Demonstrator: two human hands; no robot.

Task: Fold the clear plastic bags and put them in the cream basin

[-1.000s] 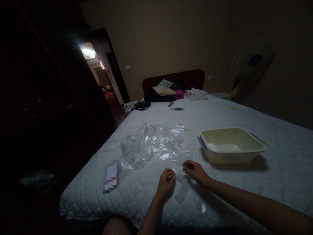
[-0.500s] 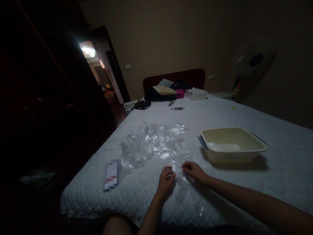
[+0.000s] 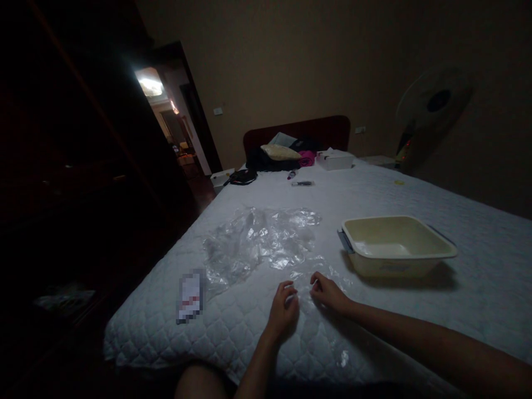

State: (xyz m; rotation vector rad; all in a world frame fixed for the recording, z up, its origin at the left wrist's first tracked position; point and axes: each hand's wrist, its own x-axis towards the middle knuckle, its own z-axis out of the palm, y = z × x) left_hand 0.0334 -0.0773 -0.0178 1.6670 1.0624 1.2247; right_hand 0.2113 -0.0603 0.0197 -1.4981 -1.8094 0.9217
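Note:
My left hand (image 3: 284, 310) is over the near part of the bed, its fingers curled in towards the thumb. Facing it, a short gap away, my right hand (image 3: 329, 293) has thumb and fingers drawn together. A thin clear plastic bag (image 3: 343, 354) spreads between and below the two hands, and both appear to pinch it; its edges are hard to make out. Just beyond lies a larger crumpled sheet of clear plastic (image 3: 257, 238). To the right of my hands stands a cream plastic basin (image 3: 399, 266) with grey handles.
A blurred-out flat item (image 3: 190, 299) lies at the left on the white quilted bed (image 3: 245, 332). Farther back are a small packet (image 3: 302, 183), a black bag (image 3: 243, 177), a white box (image 3: 334, 160) and piled cloths. A fan (image 3: 438, 100) stands at the right.
Both hands have barely moved; the right has shifted very slightly to the right. The plastic below them lies a little differently.

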